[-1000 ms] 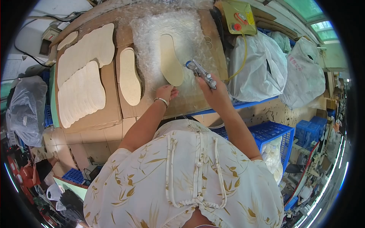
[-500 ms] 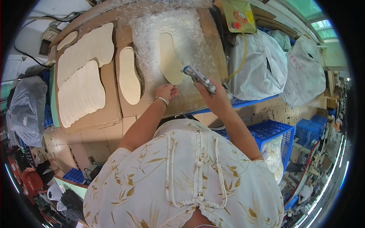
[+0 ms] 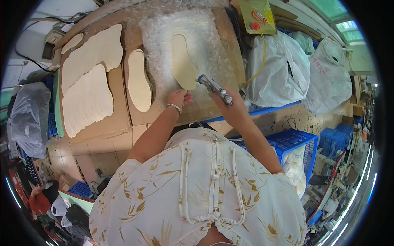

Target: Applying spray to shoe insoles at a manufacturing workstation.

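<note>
A cream insole [image 3: 183, 61] lies on a cloudy plastic sheet [image 3: 160, 37] spread over the cardboard-covered table. My left hand [image 3: 179, 98] is at its near, heel end, fingers curled and pinching at the edge. In my right hand [image 3: 230, 107] is a metal spray gun [image 3: 215, 88], its blue-ringed nozzle pointing left, close beside the heel part of the insole. Another single insole [image 3: 139, 82] rests on the cardboard to the left. Beyond it, overlapping insoles are fanned out in rows [image 3: 88, 100].
A yellow-green canister [image 3: 256, 18] with a yellow hose [image 3: 262, 61] stands at the back right. White plastic bags [image 3: 279, 74] sit beside the table's right side. Blue crates [image 3: 293, 143] are at lower right. A grey plastic bag [image 3: 29, 121] is far left; a person in red [image 3: 40, 201] is at lower left.
The spray gun and my right hand have shifted very slightly nearer to me. My left hand stays at the heel. The person in red at lower left has moved.
</note>
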A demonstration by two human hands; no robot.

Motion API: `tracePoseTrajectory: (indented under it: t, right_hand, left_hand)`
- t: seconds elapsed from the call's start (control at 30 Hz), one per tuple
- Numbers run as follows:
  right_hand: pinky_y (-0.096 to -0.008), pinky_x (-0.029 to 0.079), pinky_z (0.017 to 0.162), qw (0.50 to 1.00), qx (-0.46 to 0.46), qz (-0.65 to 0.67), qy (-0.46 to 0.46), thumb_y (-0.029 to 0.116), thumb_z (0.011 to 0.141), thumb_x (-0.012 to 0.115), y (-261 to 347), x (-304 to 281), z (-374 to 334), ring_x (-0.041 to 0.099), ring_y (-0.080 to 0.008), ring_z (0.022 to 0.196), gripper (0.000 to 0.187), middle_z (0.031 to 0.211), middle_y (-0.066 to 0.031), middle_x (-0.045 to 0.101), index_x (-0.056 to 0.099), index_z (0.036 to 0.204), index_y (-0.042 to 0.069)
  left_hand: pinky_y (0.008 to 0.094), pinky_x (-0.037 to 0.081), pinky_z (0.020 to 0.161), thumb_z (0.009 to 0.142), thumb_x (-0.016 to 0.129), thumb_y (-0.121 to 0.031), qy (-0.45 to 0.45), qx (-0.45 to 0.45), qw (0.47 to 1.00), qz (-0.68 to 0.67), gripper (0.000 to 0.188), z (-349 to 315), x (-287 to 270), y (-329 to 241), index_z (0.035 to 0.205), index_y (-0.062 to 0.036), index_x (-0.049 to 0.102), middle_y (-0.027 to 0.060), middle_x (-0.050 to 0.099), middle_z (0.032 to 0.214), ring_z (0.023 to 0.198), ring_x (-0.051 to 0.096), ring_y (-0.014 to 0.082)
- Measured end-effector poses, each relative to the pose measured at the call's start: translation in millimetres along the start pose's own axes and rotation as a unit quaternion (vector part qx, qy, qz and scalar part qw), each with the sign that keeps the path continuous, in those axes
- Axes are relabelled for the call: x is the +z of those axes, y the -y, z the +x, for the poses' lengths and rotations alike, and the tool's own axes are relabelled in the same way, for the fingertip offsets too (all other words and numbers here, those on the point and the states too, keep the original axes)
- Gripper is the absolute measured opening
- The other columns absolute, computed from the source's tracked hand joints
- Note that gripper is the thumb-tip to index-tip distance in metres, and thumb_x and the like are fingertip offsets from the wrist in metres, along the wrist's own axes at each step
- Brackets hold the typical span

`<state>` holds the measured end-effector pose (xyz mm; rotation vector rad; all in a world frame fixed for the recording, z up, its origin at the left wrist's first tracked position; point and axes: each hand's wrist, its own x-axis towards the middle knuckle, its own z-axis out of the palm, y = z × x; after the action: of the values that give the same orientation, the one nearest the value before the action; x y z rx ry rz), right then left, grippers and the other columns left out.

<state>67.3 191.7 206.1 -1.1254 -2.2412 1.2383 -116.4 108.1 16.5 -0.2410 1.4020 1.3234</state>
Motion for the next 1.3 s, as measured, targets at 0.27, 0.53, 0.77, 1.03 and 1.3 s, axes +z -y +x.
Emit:
tracePoseTrajectory:
  t: [0.27, 0.53, 0.77, 1.03, 1.3]
  right_hand:
    - [-0.0382, 0.039, 0.051, 1.0, 0.011, -0.015, -0.008, 0.03, 0.088, 0.065, -0.5, -4.2, -6.5, 0.052, -0.0315, 0.054, 0.026, 0.06, -0.0153, 0.054, 0.058, 0.085, 0.005]
    - [-0.0366, 0.04, 0.053, 1.0, -0.003, 0.008, 0.011, 0.025, 0.088, 0.065, -1.6, -7.5, -13.7, 0.051, -0.0294, 0.055, 0.022, 0.063, -0.0142, 0.056, 0.059, 0.089, 0.004]
    - [-0.0365, 0.041, 0.053, 0.998, 0.049, 0.017, 0.031, 0.024, 0.088, 0.065, -1.7, -11.4, -20.2, 0.052, -0.029, 0.056, 0.022, 0.064, -0.0144, 0.056, 0.059, 0.091, 0.003]
    - [-0.0369, 0.042, 0.054, 0.997, 0.062, -0.005, 0.034, 0.024, 0.087, 0.066, -1.2, -17.2, -29.9, 0.054, -0.03, 0.057, 0.022, 0.065, -0.016, 0.056, 0.058, 0.09, 0.004]
    - [-0.0361, 0.041, 0.056, 0.995, 0.067, 0.016, 0.074, 0.022, 0.088, 0.064, -4.5, -23.5, -38.6, 0.05, -0.0286, 0.058, 0.02, 0.067, -0.0149, 0.055, 0.057, 0.092, 0.003]
  left_hand:
    - [0.0308, 0.057, 0.067, 0.092, 0.057, -0.015, -0.006, -0.01, 1.0, 0.001, 0.021, 0.0, 1.3, 0.6, 0.107, -0.0012, 0.053, 0.0108, 0.065, 0.094, 0.081, 0.067, 0.0217]
    - [0.0327, 0.057, 0.07, 0.092, 0.056, -0.014, -0.005, 0.0, 1.0, 0.004, 0.022, -2.3, 1.3, 2.3, 0.109, -0.0006, 0.053, 0.012, 0.064, 0.096, 0.083, 0.067, 0.0239]
    - [0.0324, 0.057, 0.071, 0.091, 0.057, -0.013, -0.002, 0.0, 1.0, -0.009, 0.022, -3.6, -1.6, 5.6, 0.109, -0.0002, 0.053, 0.0123, 0.064, 0.096, 0.083, 0.067, 0.0238]
    - [0.0307, 0.056, 0.073, 0.091, 0.058, -0.015, 0.03, -0.002, 0.999, 0.018, 0.03, -25.2, -20.5, 16.9, 0.115, 0.0009, 0.052, 0.0117, 0.063, 0.1, 0.089, 0.065, 0.0218]
    - [0.0289, 0.055, 0.072, 0.091, 0.058, -0.017, 0.016, -0.017, 1.0, 0.007, 0.029, -53.1, -42.0, 34.4, 0.114, -0.0001, 0.053, 0.0099, 0.063, 0.1, 0.089, 0.064, 0.0204]
